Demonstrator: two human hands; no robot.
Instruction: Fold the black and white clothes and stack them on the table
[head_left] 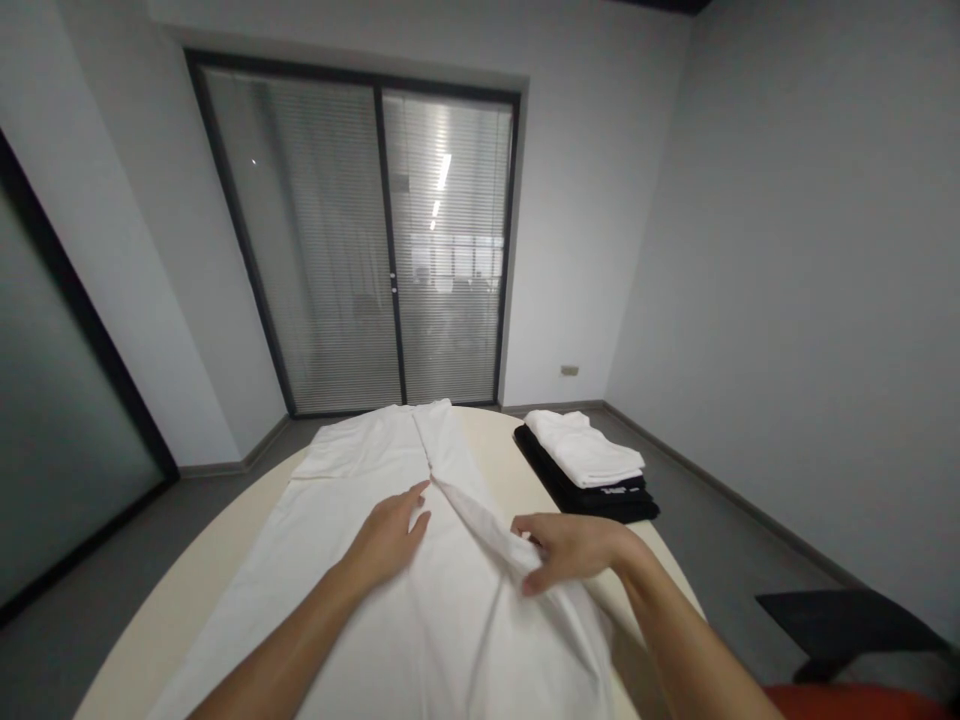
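Note:
A large white garment [352, 520] lies spread over the round table, its near part running out of the bottom of the view; I cannot tell its exact kind. My left hand [391, 535] rests on its middle, fingers stretched forward and thumb apart, the fingertips by the point where an edge fold begins. On the right, my right hand [574, 550] grips the raised edge of the garment between thumb and fingers. That edge lifts off the layer beneath in a slanting fold. Part of the right fingers is hidden behind the cloth.
A stack of folded clothes [585, 450], white on top of black, sits at the right of the cream table [225, 520]. Beyond stand a glass door with blinds [450, 300] and grey walls. A dark chair part [855, 620] is at lower right.

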